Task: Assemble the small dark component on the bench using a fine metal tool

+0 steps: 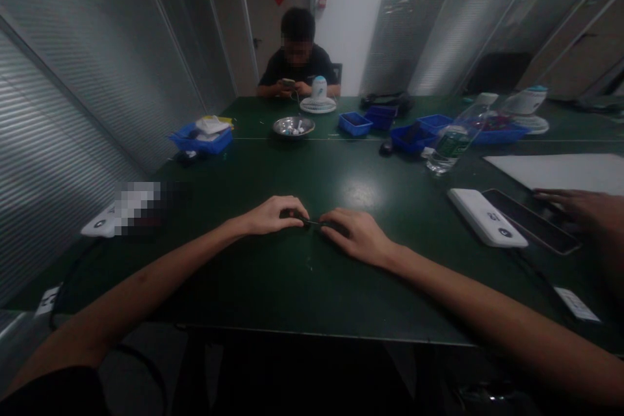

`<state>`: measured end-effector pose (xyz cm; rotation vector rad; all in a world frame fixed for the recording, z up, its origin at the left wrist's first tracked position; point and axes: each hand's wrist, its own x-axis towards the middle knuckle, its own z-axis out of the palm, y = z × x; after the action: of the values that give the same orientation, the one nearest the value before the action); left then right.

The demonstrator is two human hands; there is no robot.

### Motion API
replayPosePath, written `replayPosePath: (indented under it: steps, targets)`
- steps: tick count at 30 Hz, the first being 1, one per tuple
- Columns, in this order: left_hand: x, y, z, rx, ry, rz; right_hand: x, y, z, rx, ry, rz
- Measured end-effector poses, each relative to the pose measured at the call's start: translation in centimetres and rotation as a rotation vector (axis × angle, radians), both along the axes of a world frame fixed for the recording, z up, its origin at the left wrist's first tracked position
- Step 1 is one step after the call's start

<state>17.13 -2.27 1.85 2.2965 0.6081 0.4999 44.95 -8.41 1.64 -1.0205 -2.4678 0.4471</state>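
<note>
Both my hands rest on the dark green table (302, 273), meeting near its middle. My left hand (273, 214) has its fingers curled and pinched round one end of a small thin dark object (314, 223). My right hand (355, 234) lies palm down with its fingers closed over the other end. The object is too small and dark to name. Both forearms stretch in from the near edge.
A white power bank (486, 217) and a phone (531, 220) lie right, with another person's hand (580, 205) on the phone. Farther back stand a water bottle (453, 140), blue bins (355, 123), a metal bowl (293, 126), a small fan (318, 96). A person sits opposite.
</note>
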Motion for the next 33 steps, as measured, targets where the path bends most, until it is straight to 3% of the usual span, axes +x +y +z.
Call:
replayPosePath:
  steps: [8,17,24,30,33]
  targets:
    - [0.3,-0.3,-0.2,-0.003,0.007,0.006,-0.2,-0.2,0.4,-0.015,-0.019,0.01]
    - [0.1,0.2,-0.6,-0.08,-0.004,0.08,-0.2,0.3,-0.2,-0.002,0.037,-0.264]
    - [-0.2,0.8,-0.1,0.157,0.044,0.083,-0.2,0.2,0.4,-0.036,0.067,-0.43]
    - [1.6,1.9,-0.5,0.28,0.113,0.029,-0.1,0.4,0.0,-0.003,0.075,-0.437]
    - [0.6,3.0,-0.8,0.309,0.166,0.06,-0.1,0.3,0.0,-0.019,0.075,-0.423]
